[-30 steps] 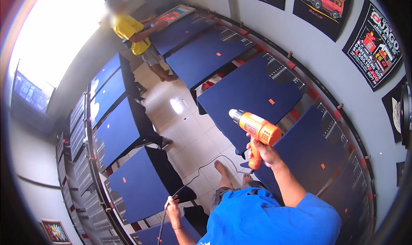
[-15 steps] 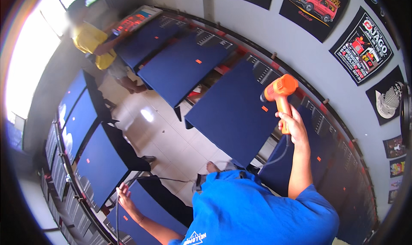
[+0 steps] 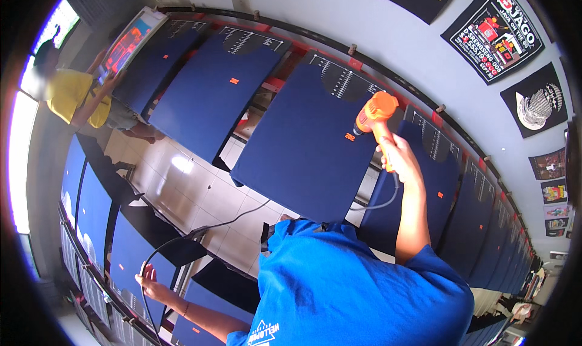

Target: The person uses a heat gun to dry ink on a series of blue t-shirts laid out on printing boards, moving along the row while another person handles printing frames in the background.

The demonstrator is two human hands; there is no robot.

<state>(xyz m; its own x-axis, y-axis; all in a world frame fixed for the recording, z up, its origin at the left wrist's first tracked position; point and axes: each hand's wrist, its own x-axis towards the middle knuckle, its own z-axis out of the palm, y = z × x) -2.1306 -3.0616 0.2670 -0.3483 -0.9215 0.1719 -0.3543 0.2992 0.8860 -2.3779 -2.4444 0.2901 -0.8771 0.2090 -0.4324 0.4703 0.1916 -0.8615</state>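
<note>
An orange heat gun (image 3: 381,106) is in my right hand (image 3: 401,157), its fingers wrapped round the handle. The dark nozzle points down and left, just above a small orange print (image 3: 350,138) on a navy shirt panel (image 3: 291,146) laid flat over a board. I cannot tell the exact gap between nozzle and cloth. From the handle a grey cord hangs and loops toward my body. Out at the lower left, my left hand (image 3: 156,285) has its fingers closed on a black cable (image 3: 227,223), which runs across the aisle toward my waist.
More navy panels (image 3: 212,82) on boards line the right-hand row, each with a small orange print. Another row of boards (image 3: 136,255) stands on the left. A person in yellow (image 3: 76,97) handles a printing screen (image 3: 130,43) at the far left. Tiled floor (image 3: 182,182) lies between.
My view has turned, so the tables sit further left. The heat gun stays over the same panel, its nozzle nearer the orange print. My left hand still holds the cable.
</note>
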